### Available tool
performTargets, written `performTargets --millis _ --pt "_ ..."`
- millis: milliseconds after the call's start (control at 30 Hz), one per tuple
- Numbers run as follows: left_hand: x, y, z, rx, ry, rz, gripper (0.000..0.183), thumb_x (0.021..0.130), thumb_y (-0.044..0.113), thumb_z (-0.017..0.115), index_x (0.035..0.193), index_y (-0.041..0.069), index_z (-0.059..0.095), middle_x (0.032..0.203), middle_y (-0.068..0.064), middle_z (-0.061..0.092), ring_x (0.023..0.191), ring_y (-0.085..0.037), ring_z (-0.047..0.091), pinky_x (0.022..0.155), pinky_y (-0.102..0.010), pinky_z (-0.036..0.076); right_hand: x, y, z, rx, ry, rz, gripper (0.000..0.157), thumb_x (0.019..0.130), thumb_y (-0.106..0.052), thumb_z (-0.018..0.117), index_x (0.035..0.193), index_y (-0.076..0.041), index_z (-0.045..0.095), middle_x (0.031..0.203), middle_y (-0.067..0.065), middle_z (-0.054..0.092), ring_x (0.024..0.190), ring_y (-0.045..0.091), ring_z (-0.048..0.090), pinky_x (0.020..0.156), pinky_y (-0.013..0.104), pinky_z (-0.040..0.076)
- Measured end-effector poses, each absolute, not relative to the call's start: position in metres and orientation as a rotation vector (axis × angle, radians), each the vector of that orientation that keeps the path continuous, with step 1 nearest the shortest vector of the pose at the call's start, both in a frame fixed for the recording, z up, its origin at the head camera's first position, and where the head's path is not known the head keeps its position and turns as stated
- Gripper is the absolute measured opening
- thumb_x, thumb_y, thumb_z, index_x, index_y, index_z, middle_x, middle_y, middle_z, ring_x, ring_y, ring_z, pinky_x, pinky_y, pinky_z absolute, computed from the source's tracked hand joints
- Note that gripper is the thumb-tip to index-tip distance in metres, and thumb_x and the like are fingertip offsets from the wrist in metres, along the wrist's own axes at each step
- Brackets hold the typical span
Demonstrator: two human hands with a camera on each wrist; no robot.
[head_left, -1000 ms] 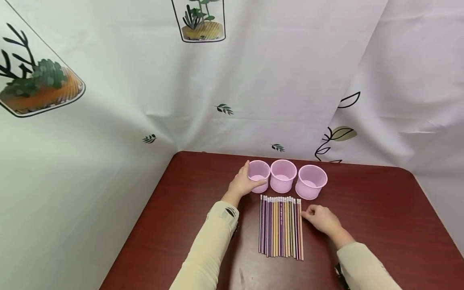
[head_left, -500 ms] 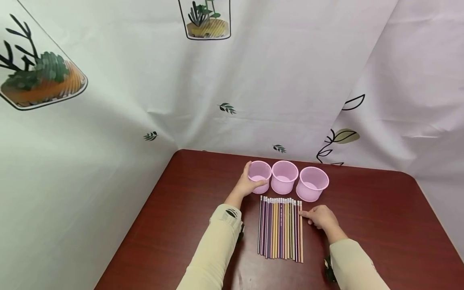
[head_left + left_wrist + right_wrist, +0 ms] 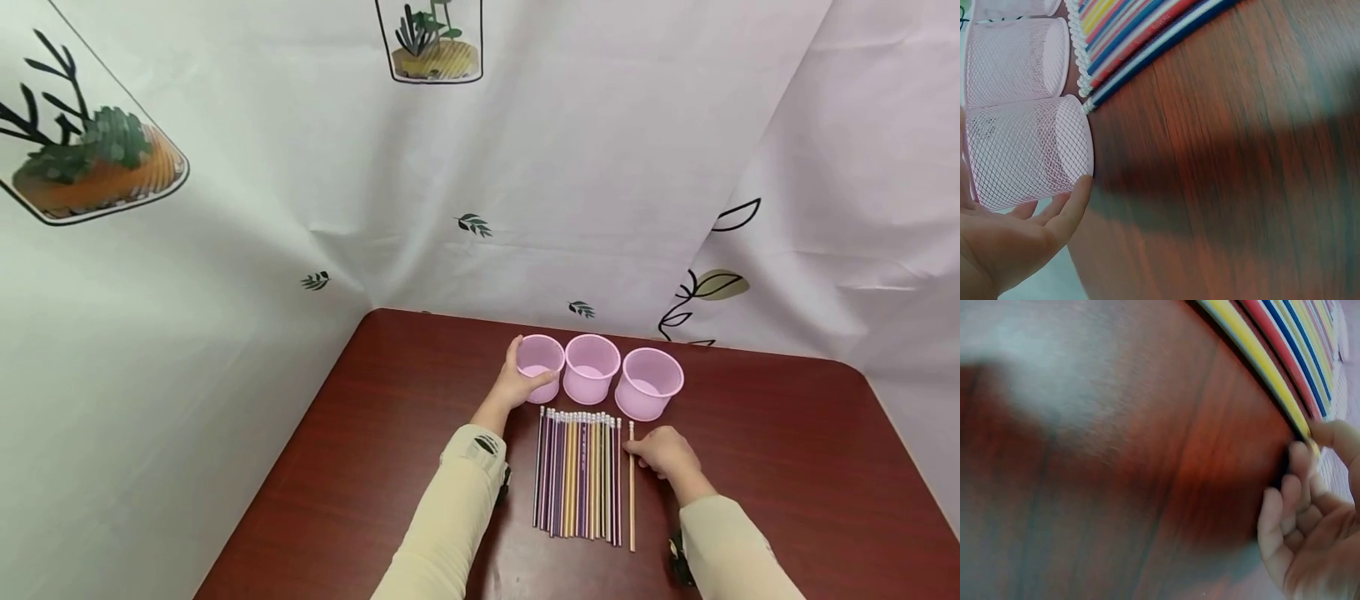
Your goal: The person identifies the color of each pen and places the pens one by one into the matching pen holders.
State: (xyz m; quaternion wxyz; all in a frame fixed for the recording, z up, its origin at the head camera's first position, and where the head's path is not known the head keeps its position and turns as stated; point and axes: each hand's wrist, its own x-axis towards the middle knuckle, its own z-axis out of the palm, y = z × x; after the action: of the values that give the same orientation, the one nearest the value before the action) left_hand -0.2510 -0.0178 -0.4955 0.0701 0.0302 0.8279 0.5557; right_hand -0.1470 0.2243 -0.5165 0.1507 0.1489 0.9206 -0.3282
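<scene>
My left hand [image 3: 516,383] holds the leftmost pink mesh pencil cup [image 3: 547,390], thumb at its front and fingers round its far left side. In the left wrist view the fingers lie against the mesh. My right hand [image 3: 666,452] pinches a yellow pencil [image 3: 632,500] near its eraser end, between thumb and forefinger. That pencil lies on the table, a narrow gap apart from the row of pencils [image 3: 581,475]. Purple, yellow, dark and red ones lie side by side there, erasers toward the cups.
Two more pink mesh cups, a middle one [image 3: 588,388] and a right one [image 3: 641,405], stand in line with the held cup. All stand on a dark red wooden table [image 3: 390,400]. A patterned white cloth [image 3: 570,167] hangs behind the table and along its left.
My right hand has reached the end pencil of the row, pinched it and drawn it slightly right, away from the others. The left hand stays on its cup.
</scene>
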Motion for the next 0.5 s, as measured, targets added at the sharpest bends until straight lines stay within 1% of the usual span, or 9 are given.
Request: performTargets --millis 133,333,500 --pt "-0.248 -0.016 -0.491 0.07 2.496 1.621 0.096 0.075 0.027 0.078 0.147 0.017 0.015 0.141 -0.021 0.035 0.125 -0.035 0.038 0.102 -0.045 0.031 -0.143 0.223 -0.512 0.436 2.676 -0.865 0.033 0.079 -0.035 0.062 0.058 -0.009 0.061 0.051 0.0 0.055 0.049 0.017 0.051 0.046 0.034 0.038" --pt "-0.248 -0.017 -0.491 0.097 2.506 1.622 0.097 0.075 0.026 0.078 0.147 0.013 0.015 0.141 -0.022 0.035 0.124 -0.036 0.039 0.102 -0.045 0.031 -0.143 0.223 -0.509 0.408 2.707 -0.952 0.029 0.076 -0.029 0.062 0.056 -0.008 0.059 0.047 0.0 0.052 0.042 0.015 0.051 0.043 0.03 0.039" --pt "-0.247 -0.019 -0.488 0.095 2.512 1.618 0.097 0.074 0.026 0.078 0.147 0.013 0.016 0.14 -0.021 0.036 0.124 -0.036 0.04 0.101 -0.045 0.032 -0.145 0.223 -0.505 0.353 2.795 -0.964 0.021 0.073 -0.025 0.064 0.06 -0.01 0.057 0.053 -0.001 0.052 0.052 0.017 0.049 0.05 0.03 0.038"
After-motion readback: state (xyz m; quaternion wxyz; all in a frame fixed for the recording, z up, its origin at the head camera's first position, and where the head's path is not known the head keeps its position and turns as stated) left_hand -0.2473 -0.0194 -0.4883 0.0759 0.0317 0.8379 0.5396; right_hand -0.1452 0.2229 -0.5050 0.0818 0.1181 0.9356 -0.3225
